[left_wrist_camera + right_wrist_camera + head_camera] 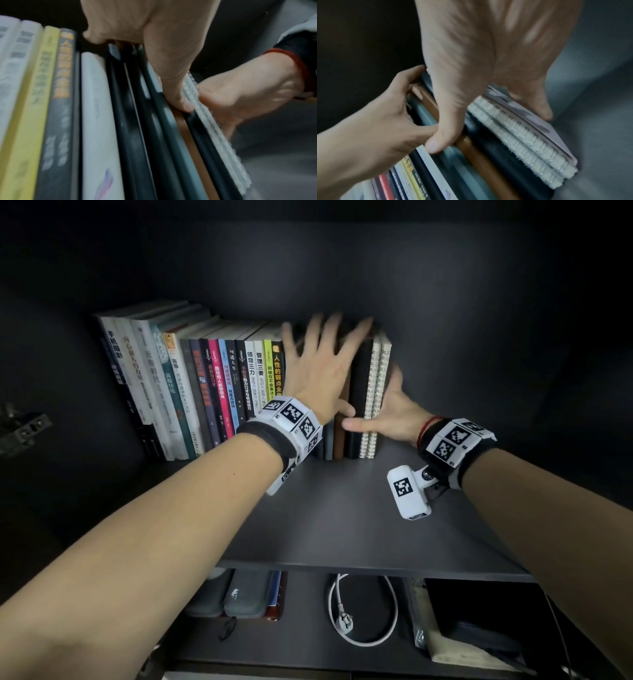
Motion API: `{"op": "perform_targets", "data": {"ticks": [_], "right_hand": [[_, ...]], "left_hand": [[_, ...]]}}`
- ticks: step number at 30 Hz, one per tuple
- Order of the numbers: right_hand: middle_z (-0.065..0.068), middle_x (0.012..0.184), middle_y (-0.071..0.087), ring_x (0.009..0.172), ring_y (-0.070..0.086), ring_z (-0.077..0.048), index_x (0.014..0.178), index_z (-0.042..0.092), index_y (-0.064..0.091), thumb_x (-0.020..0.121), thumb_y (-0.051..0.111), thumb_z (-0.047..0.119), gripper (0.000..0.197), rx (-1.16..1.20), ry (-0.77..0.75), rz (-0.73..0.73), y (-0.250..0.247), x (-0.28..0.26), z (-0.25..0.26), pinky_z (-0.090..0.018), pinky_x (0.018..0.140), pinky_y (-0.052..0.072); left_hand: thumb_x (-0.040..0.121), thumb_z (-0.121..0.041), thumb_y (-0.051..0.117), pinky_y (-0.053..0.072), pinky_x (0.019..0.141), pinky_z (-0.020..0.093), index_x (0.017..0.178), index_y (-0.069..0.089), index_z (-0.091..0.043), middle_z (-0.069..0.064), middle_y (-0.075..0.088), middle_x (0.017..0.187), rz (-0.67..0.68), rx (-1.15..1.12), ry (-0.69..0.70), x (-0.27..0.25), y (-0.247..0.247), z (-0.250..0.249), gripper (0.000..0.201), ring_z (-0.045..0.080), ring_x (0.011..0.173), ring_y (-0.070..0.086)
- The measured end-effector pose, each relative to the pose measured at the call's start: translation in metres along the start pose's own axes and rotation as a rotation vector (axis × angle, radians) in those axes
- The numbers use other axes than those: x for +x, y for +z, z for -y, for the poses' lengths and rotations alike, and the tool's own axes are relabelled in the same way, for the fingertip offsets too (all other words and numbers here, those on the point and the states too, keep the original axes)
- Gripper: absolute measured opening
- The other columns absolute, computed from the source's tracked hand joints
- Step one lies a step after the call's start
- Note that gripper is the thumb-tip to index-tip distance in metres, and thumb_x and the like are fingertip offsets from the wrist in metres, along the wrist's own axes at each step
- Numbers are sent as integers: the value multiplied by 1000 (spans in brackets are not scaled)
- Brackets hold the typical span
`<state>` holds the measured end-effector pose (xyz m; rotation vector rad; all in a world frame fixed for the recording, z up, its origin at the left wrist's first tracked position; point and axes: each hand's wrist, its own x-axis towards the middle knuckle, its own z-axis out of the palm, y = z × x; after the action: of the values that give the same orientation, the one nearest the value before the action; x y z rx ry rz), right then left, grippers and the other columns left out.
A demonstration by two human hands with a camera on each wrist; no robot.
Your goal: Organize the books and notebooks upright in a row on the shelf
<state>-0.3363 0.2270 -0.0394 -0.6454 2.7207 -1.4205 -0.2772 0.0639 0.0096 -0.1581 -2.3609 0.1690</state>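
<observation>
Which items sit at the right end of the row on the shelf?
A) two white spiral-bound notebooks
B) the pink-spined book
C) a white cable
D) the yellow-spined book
A: the spiral-bound notebooks stand last in the row, with the right hand against their outer side and bare shelf beyond.

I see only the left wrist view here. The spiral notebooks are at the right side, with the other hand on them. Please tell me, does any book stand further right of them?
Observer: No. In the head view the spiral notebooks end the row; right of them only the right hand shows.
Operator: How does that hand touch them?
Observer: The right wrist view shows its fingers flat against the outer cover, thumb across the spines.
Operator: And the left hand's fingers?
Observer: The left hand spreads them over the tops of the dark notebooks, blurred.
</observation>
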Motion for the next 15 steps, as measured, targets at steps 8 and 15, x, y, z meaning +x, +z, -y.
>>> {"op": "perform_targets", "data": {"ticks": [8,15], "right_hand": [[-15,162,35,148,39,-31,161,17,7,52,92,64,146,-177,-19,-244,2,3,21,-46,121,36],[-18,163,27,152,32,-32,160,15,6,63,91,56,136,-296,44,-206,-8,-21,20,-49,123,31]], "left_hand": [[47,-59,92,19,122,58,157,28,-15,30,39,151,-40,62,-3,-1,17,12,134,45,141,38],[40,-61,94,19,123,51,160,12,-17,22,31,155,114,17,82,-6,-1,20,152,38,144,32]]}}
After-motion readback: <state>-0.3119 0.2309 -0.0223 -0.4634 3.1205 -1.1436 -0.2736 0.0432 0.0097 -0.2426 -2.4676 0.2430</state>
